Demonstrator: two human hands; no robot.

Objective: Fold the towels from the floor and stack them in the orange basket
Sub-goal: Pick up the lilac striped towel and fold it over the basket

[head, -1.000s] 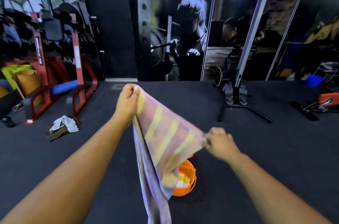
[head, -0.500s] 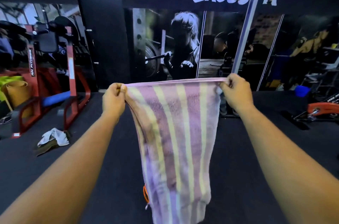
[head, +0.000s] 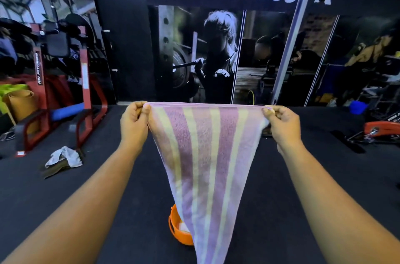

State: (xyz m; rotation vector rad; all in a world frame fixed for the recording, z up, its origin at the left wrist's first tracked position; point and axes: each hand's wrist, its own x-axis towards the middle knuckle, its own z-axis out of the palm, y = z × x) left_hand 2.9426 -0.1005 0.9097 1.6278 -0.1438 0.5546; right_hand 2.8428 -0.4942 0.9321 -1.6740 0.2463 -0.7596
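A pink and yellow striped towel hangs full length in front of me, its top edge stretched flat. My left hand pinches the top left corner and my right hand pinches the top right corner. Low on the black floor the orange basket shows only its left side; the hanging towel hides the rest. Something pale lies inside the basket. A crumpled white and brown towel pile lies on the floor at the left.
A red weight rack with a blue pad stands at the left, beside a rolled brown mat. A tall metal pole rises ahead at the right. An orange machine part sits at the far right.
My right hand rose from low near the basket to level with the left, spreading the towel's top edge wide. Both hands have since drawn the edge taut, and the basket's left side shows again.
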